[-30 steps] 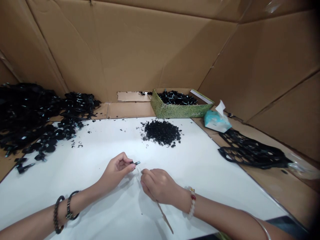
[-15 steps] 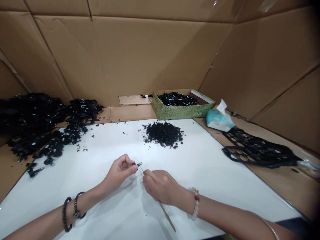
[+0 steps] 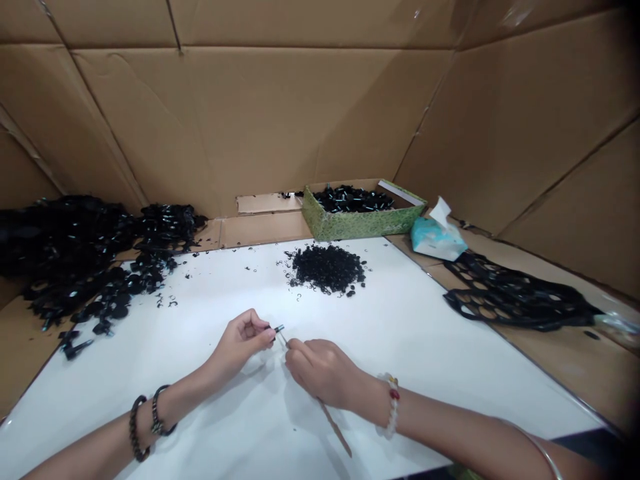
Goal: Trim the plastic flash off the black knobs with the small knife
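My left hand (image 3: 246,340) is closed, thumb and fingers pinching a small black part with a silvery metal pin (image 3: 279,328) that points right. Just beside it, my right hand (image 3: 323,372) grips a slim tool with a thin metal tip (image 3: 283,340) and a long brown tail end (image 3: 336,428) sticking out below the palm. The tip reaches up to the part; whether it touches cannot be made out. Both hands are over the white tabletop (image 3: 240,413). Beyond them lies a pile of tiny black rings and bits (image 3: 327,269).
At the left is a large heap of black parts (image 3: 75,233), some with metal pins. A green box (image 3: 365,225) of similar parts stands at the back, with a tissue pack (image 3: 437,239) and black perforated sheets (image 3: 515,293) to its right. Cardboard walls (image 3: 250,113) enclose the table.
The hands, the part and the tool keep nearly the same position. The camera view has tilted slightly.
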A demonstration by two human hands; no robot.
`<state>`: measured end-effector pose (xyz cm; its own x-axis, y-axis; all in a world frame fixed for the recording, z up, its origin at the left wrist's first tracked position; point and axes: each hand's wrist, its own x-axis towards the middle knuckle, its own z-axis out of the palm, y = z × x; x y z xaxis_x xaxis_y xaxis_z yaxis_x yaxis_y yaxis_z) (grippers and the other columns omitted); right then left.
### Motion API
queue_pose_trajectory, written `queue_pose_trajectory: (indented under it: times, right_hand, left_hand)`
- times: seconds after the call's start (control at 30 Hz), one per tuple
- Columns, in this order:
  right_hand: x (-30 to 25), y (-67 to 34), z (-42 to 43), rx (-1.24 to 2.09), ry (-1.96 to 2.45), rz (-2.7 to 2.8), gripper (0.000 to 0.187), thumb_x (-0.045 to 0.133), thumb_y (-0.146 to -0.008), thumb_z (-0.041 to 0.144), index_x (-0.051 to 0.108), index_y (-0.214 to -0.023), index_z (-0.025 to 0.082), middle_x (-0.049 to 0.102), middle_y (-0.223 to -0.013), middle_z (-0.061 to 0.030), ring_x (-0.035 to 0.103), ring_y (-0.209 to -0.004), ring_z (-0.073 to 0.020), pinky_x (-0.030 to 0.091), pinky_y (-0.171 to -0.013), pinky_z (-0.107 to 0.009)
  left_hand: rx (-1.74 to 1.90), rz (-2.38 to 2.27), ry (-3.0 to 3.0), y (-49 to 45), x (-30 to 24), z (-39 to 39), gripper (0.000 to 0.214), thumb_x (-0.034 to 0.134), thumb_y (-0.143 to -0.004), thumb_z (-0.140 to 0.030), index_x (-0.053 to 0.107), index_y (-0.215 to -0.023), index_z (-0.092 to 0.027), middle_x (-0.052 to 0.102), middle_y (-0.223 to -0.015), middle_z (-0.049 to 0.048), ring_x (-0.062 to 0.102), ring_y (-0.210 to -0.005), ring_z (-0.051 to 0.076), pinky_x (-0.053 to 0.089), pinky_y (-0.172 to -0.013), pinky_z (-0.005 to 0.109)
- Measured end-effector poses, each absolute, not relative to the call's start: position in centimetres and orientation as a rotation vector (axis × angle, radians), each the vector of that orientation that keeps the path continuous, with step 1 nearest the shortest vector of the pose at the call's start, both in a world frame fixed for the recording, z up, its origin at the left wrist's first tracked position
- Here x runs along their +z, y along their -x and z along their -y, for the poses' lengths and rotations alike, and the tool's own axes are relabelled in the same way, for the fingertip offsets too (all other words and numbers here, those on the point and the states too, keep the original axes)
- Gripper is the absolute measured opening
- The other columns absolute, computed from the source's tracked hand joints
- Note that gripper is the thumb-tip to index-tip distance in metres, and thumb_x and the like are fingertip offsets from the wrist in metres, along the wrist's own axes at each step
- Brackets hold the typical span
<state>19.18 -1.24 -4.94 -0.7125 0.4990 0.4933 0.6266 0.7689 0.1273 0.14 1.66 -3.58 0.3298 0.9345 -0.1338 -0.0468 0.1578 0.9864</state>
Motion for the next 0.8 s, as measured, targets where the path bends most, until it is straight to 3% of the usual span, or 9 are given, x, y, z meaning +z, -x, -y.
queue_pose_trajectory:
  times: [0.47,0.8]
  right_hand:
    - [-4.98,-19.34,1.27,-0.399,0.865,2.545,0.019,0.037,-0.086,0.009,0.041,-0.07,0.019,0.05,-0.065,0.0008,0.038,-0.047,-0.0115,0.027,-0.044,-0.026]
    - [-4.84,-19.21,1.18,-0.094,0.912,2.474,0.02,0.029,-0.092,0.017,0.041,-0.077,0.019,0.052,-0.061,0.0013,0.046,-0.048,-0.0108,0.034,-0.046,-0.023]
  left_hand:
    - [0.822,-0.936,-1.152,-0.05,-2.85,-1.95,0.03,0.07,-0.072,-0.033,0.045,-0.071,-0.016,0.055,-0.068,-0.0034,0.057,-0.064,0.009,0.043,-0.064,0.023]
    - [0.856,-0.941,-1.172,0.02,-3.38,-2.13,0.033,0.072,-0.069,-0.032,0.043,-0.076,-0.018,0.051,-0.069,-0.0049,0.055,-0.066,0.01,0.042,-0.065,0.025]
